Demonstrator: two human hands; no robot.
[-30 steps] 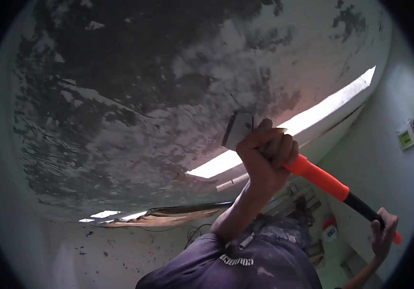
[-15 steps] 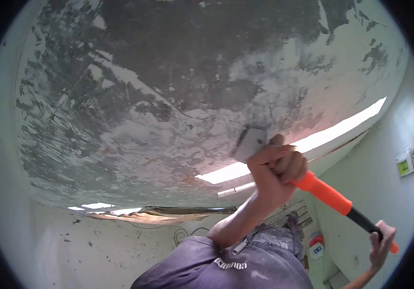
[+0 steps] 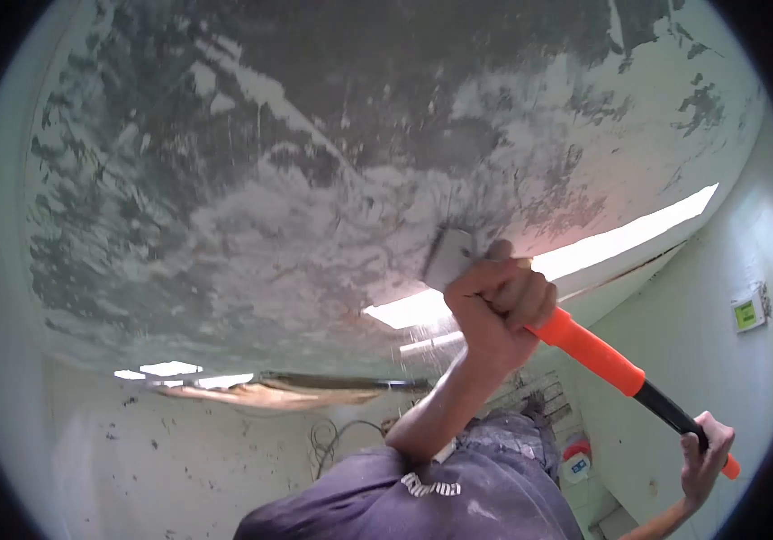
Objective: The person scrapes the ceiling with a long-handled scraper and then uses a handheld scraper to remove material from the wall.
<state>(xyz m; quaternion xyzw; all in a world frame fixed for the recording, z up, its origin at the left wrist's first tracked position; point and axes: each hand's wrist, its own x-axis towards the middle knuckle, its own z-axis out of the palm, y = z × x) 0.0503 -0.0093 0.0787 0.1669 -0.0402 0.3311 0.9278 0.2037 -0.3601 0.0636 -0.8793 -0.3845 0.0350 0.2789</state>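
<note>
My left hand (image 3: 503, 297) is closed around the orange grip of a long-handled scraper (image 3: 593, 353), close to its head. The scraper's wide pale blade (image 3: 452, 258) is against, or very near, a patchy grey-and-white surface (image 3: 314, 207); exact contact cannot be told. Fine dust or flakes show below the blade. Farther down the tool, my right hand (image 3: 709, 450) wraps around the black shaft near its orange end. The handle slants from the blade toward the lower right.
Bright light strips (image 3: 620, 238) cross the lower part of the patchy surface. A ragged brown strip (image 3: 287, 392) lies along its edge at lower left. On the right wall is a small box with a green display (image 3: 746, 313). A red-and-white container (image 3: 575, 459) stands below.
Both hands and the scraper have shifted slightly left, with the blade moving left and up across the view. Falling dust now shows beneath the blade. The camera view has also moved a little.
</note>
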